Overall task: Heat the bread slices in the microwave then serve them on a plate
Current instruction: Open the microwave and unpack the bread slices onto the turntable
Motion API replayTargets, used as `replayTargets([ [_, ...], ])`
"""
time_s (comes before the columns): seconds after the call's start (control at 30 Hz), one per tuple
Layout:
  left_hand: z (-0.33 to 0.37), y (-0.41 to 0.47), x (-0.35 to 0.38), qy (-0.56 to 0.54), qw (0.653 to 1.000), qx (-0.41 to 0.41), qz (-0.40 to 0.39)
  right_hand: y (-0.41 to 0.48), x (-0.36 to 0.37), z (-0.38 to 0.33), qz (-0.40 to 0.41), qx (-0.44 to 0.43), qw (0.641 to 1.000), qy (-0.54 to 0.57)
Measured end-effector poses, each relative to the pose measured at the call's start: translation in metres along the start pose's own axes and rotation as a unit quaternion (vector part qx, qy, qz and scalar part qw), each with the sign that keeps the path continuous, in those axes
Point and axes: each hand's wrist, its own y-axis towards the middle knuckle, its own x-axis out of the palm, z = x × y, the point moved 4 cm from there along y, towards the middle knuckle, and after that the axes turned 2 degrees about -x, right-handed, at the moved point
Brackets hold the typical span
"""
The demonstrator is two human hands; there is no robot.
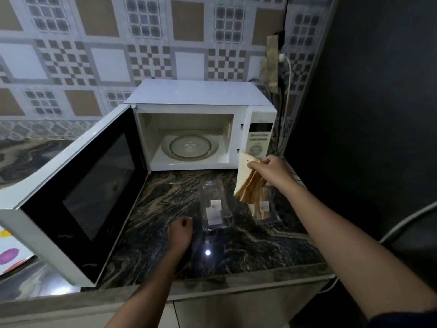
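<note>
The right hand (269, 170) is raised above the bench (236, 247), its fingers and thumb curled round a bunch of bread slices (248, 183). The slices hang from its grip, fanned out and tilted, with their lower corners pointing down. Directly under that hand and the hanging bread stands a clear container (264, 209) with a small label on it. It seems to hold more brown-edged slices, though the view through the plastic is too blurred to be sure.

The left hand (182, 229) is low over the bench, nearer the person than the right hand. Its fingers are curled into a fist with nothing seen in it. Just to its right lies a second clear container (214, 207), also labelled. Whether the knuckles touch its edge cannot be told.

Beyond both hands stands the microwave (203, 129). Its door (78, 192) is swung wide open to the left of the left hand, and the glass turntable (190, 146) is bare inside the cavity. The control panel (259, 140) lies just behind the right hand's fingertips and the top corner of the bread. A white cable (288, 91) runs down the wall beyond the right hand.
</note>
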Motion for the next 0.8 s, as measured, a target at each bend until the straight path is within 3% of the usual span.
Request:
replayTargets([
  [0.1,0.002,0.012,-0.013,0.156,0.984,0.081,-0.006,0.021,0.011,-0.022,-0.013,-0.019,1.000,0.006],
  [0.23,-0.008,0.040,-0.016,0.286,0.952,0.099,-0.041,0.055,0.041,-0.046,-0.043,-0.034,0.998,-0.010],
  [0.53,0.009,0.123,-0.006,0.346,0.929,0.124,-0.035,0.167,0.129,-0.075,-0.111,-0.043,0.990,-0.073],
  [0.7,0.010,0.150,0.000,0.370,0.917,0.147,-0.016,0.223,0.167,-0.076,-0.113,-0.013,0.991,-0.075],
  [0.8,0.009,0.153,0.000,0.369,0.917,0.153,-0.015,0.252,0.188,-0.081,-0.122,-0.038,0.987,-0.096],
])
